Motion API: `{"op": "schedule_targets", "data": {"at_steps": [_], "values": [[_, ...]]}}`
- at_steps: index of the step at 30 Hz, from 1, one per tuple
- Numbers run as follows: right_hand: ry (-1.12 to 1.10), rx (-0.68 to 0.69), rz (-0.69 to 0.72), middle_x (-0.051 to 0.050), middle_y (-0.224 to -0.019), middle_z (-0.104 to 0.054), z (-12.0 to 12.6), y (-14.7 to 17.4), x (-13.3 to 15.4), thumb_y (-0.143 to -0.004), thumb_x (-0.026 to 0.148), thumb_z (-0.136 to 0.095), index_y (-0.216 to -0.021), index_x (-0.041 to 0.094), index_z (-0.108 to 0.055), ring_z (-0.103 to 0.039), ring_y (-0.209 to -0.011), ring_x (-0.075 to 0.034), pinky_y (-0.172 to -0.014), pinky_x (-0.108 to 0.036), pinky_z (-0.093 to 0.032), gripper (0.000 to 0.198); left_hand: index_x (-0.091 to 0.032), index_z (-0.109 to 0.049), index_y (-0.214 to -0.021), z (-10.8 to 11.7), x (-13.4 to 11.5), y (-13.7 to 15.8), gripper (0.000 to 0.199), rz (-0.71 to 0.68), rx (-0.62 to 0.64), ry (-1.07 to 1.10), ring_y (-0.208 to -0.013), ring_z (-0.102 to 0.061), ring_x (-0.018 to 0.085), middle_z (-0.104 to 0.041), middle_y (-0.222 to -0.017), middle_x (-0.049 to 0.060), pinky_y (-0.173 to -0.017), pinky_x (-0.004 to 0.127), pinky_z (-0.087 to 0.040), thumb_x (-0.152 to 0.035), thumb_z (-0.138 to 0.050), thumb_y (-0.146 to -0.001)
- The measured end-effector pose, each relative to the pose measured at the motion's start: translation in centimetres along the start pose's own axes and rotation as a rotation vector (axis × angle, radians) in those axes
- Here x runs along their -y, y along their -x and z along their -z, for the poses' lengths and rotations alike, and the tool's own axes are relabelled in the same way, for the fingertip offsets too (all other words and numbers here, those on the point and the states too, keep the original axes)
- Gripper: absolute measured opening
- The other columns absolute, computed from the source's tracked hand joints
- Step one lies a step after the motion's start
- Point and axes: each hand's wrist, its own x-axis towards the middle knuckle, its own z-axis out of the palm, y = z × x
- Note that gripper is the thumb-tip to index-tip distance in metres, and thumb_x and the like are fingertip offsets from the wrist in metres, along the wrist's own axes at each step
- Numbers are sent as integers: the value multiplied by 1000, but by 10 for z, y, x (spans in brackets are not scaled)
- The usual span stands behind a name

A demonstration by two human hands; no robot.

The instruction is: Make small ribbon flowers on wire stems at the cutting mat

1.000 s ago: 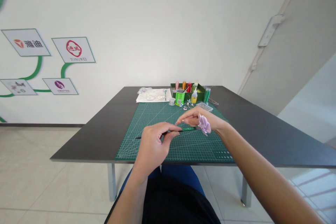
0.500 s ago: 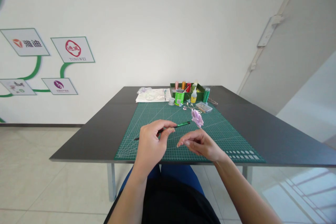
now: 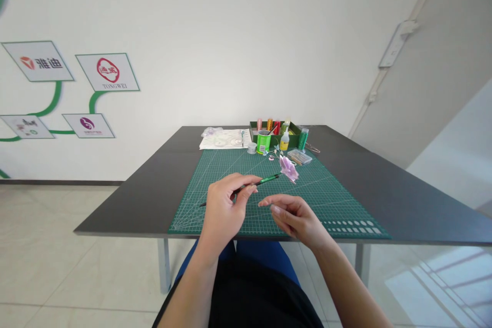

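— Starting from the left, what are you doing?

— My left hand [image 3: 224,205] pinches a slim stem [image 3: 269,179] between thumb and fingers, its dark end poking out leftward over the green cutting mat [image 3: 230,164].

— And further along?

— The stem's green stretch slants up out of my grip, and a lilac flower [image 3: 288,169] sits at its right end, above the mat.

— Then?

— My right hand [image 3: 298,218], lower down, fingers curled, index reaching out, apart from the stem. Whether it pinches something fine, I can't tell.

— So which step is this?

— I'd judge I'm working along the green part. The next move probably calls for a steady left pinch and right fingertips brought to the stem without brushing the flower.
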Motion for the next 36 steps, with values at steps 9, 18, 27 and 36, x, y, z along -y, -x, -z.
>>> {"op": "schedule_targets", "data": {"at_steps": [9,18,27,36], "values": [[172,-96,-105,8,-45,-41,19,2,1,-94,49,-60,-112,11,-74,-32,-37,-6,-39,-20,-25,44,-20,-79,-95,-3,-2,1,20,13,14,1,-73,-70,16,-76,-81,4,-66,24,-52,-16,-59,-92],[470,-425,-70,-6,-75,-72,25,6,-2,-89,49,-63,-103,13,-73,-58,-47,-12,-49,-26,-48,40,-20,-79,-98,0,-3,1,21,9,-13,-25,-71,-68,15,-75,-81,4,-63,24,-50,-16,-58,-94],[-41,-156,86,-19,-138,-61,-44,11,14,-93,45,-65,-150,32,-44,-69,-58,-13,-37,-20,-39,62,-21,-78,-98,0,-7,2,22,0,-8,-63,-75,-70,16,-75,-84,4,-68,24,-52,-13,-58,-93],[-12,-245,-43,7,-50,-52,-59,23,19,-94,52,-61,-150,18,-46,-39,-33,-7,-33,-17,-30,68,-21,-78,-98,4,-7,2,22,8,-37,-88,-73,-69,16,-76,-84,4,-67,24,-52,-14,-58,-92]]}}
